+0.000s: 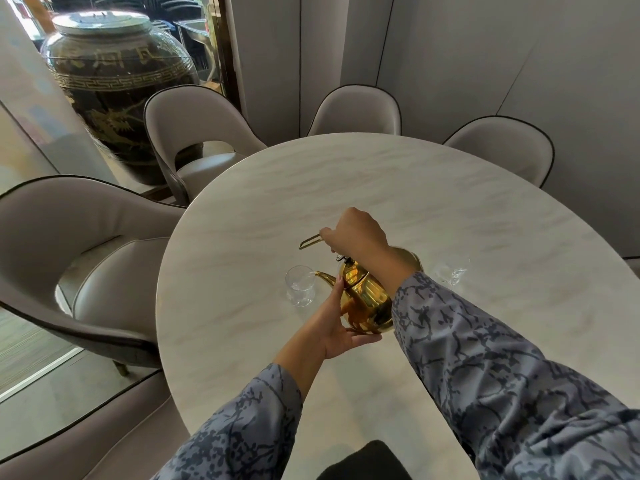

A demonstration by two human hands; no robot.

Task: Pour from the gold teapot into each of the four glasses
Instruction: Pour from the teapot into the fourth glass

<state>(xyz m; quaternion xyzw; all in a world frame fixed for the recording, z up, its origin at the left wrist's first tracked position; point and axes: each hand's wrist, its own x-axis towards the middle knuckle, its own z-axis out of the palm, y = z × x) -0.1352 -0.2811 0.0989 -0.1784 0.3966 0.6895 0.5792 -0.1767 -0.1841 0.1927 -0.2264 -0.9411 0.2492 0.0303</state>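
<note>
The gold teapot is tilted to the left above the round marble table, its spout tip over the rim of a clear glass. My right hand grips the teapot's thin gold handle from above. My left hand cups the pot's underside and left side. A second clear glass stands to the right of the pot. My right forearm hides part of the pot and whatever lies behind it. No other glasses show.
Grey padded chairs ring the table on the left and far sides. A big dark jar with gold patterns stands at the back left. A black object sits at the table's near edge.
</note>
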